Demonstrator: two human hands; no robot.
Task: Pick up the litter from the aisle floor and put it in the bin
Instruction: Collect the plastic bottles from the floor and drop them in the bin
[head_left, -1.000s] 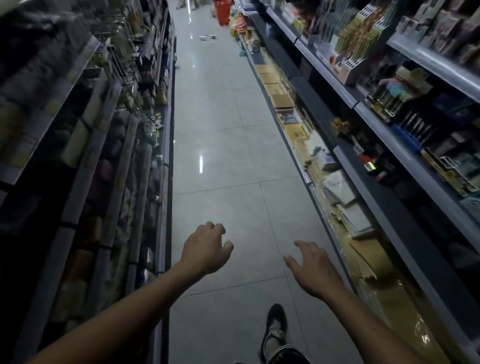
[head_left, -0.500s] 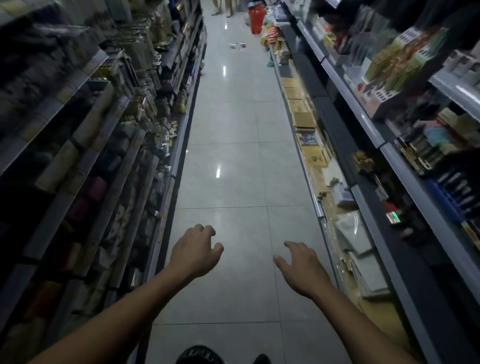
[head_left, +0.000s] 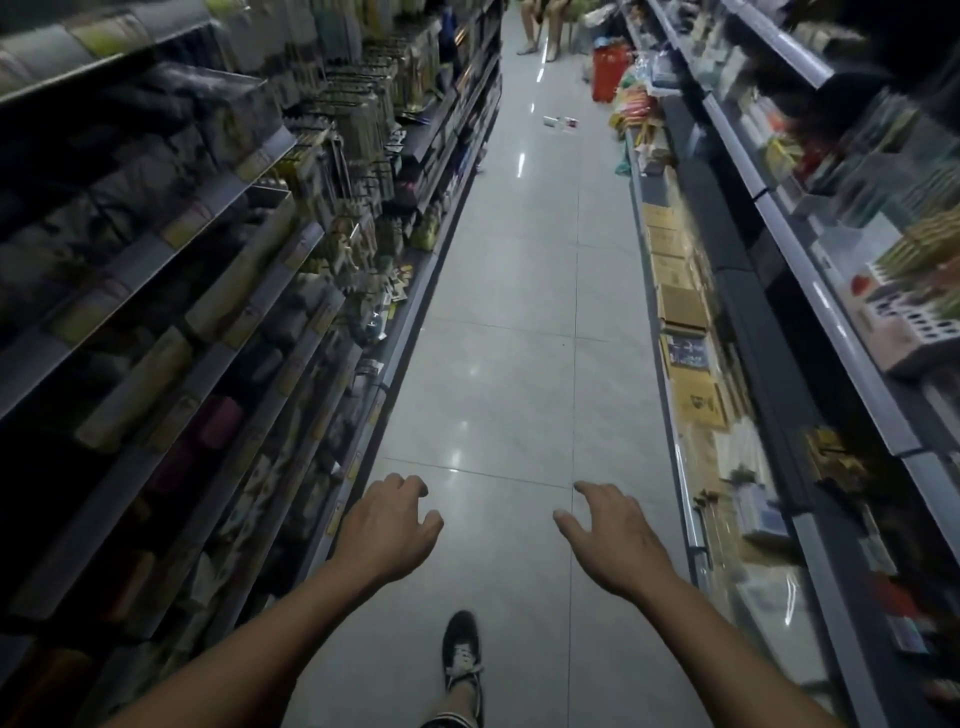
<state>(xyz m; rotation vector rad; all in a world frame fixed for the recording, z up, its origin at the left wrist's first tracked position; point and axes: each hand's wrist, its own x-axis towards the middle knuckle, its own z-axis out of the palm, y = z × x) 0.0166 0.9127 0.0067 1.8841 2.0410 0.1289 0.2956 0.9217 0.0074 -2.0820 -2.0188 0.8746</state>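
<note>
Litter, small white and red scraps, lies far ahead on the grey tiled floor; I hold both hands, left and right, loosely open and empty, equally far from it.

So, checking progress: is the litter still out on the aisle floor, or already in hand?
Still on the floor: the litter lies far ahead; left hand and right hand hold nothing.
</note>
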